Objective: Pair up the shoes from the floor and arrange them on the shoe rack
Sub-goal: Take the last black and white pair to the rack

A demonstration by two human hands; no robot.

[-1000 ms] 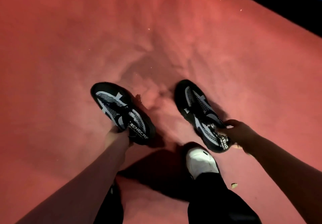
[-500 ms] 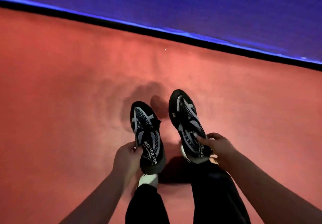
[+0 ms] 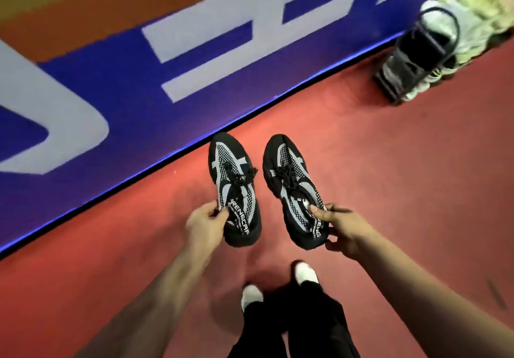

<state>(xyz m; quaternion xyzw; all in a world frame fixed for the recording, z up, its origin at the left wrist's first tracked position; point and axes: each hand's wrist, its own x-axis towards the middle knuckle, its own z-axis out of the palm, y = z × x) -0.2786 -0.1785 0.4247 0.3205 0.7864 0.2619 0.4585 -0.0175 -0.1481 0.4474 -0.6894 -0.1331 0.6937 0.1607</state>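
Above red carpeted floor (image 3: 389,190) near its wall edge | left hand (image 3: 205,224) grip clamped on left black-and-grey mesh sneaker (image 3: 233,187) | right hand (image 3: 345,229) grip clamped on right matching sneaker (image 3: 292,187) | black metal shoe rack (image 3: 417,51) far-right corner.

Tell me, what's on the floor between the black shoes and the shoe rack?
Nothing: the head view shows only bare red floor between the black shoes and the shoe rack.

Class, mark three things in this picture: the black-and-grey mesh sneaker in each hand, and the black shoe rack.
Left-hand black-and-grey mesh sneaker (image 3: 233,179), head view, on its laces.
Right-hand black-and-grey mesh sneaker (image 3: 289,179), head view, on its laces.
Black shoe rack (image 3: 409,59), head view, on its side frame.
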